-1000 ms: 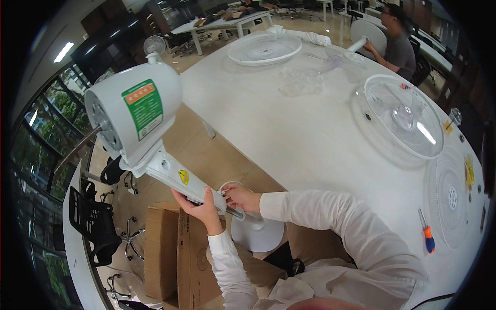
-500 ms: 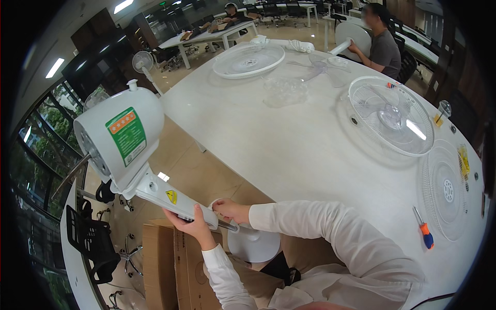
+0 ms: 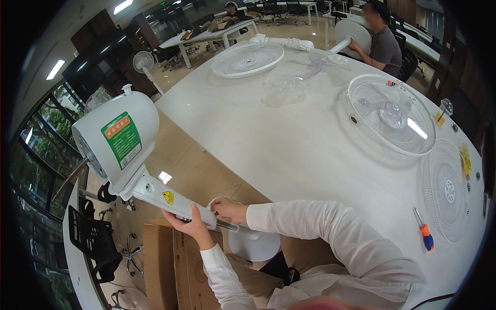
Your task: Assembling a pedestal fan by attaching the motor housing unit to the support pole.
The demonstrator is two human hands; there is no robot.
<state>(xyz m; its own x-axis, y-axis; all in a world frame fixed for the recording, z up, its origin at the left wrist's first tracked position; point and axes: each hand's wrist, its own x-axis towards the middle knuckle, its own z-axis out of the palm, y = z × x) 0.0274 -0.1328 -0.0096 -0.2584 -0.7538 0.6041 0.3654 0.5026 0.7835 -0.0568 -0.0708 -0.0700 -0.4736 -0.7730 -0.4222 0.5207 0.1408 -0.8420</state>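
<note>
A white pedestal fan body is tilted across the left of the view, its rounded motor housing (image 3: 116,137) high at the left with a bare metal shaft (image 3: 72,175) sticking out. My left hand (image 3: 192,226) is wrapped under the lower end of the fan's neck (image 3: 164,197). Close beside it, my right hand (image 3: 228,208) is pinched at the neck's lower end, by the metal pole (image 3: 226,225); what its fingers hold is mostly hidden. Below, the round white base (image 3: 254,245) sits near my legs.
On the white table (image 3: 268,150) lie a front grille with clear blades (image 3: 391,114), another grille (image 3: 448,191), a screwdriver (image 3: 425,235), a plastic bag (image 3: 284,90) and a far grille (image 3: 248,61). An open cardboard box (image 3: 181,263) stands beside me. Across the table a person (image 3: 385,46) holds a fan base.
The fan's motor housing has shifted slightly left and down. Both hands keep nearly the same place and grip.
</note>
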